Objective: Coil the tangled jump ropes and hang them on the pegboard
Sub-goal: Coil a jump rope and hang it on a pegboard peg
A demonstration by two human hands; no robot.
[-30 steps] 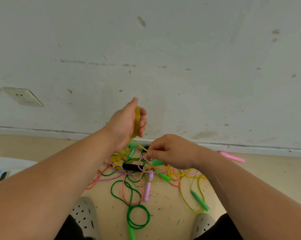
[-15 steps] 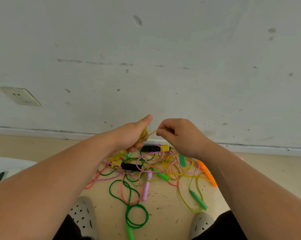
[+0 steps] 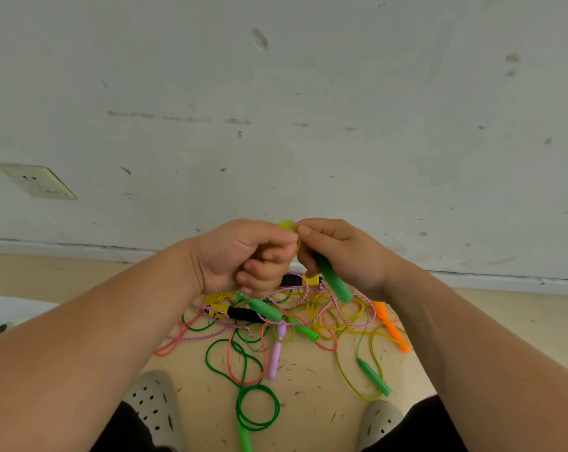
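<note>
A tangle of jump ropes (image 3: pixel 286 324) lies on the floor between my feet: green, yellow, salmon and pink-white twisted cords with green, orange, lilac and black-and-yellow handles. My left hand (image 3: pixel 243 256) is closed around a coil of yellow rope (image 3: pixel 287 225), which shows above my fingers. Touching it from the right, my right hand (image 3: pixel 344 252) pinches the same yellow rope and holds a green handle (image 3: pixel 336 283) that hangs below the palm. No pegboard is in view.
A scuffed white wall (image 3: pixel 308 125) rises close ahead, with a socket plate (image 3: pixel 38 181) at the left. My two grey perforated clogs (image 3: pixel 155 409) flank the pile. An orange handle (image 3: pixel 390 324) lies at the right. A white object (image 3: pixel 8 314) sits at the far left.
My hands rose from the pile and came together. The right hand left the cords on the floor, took up the yellow rope and now also holds a green handle.
</note>
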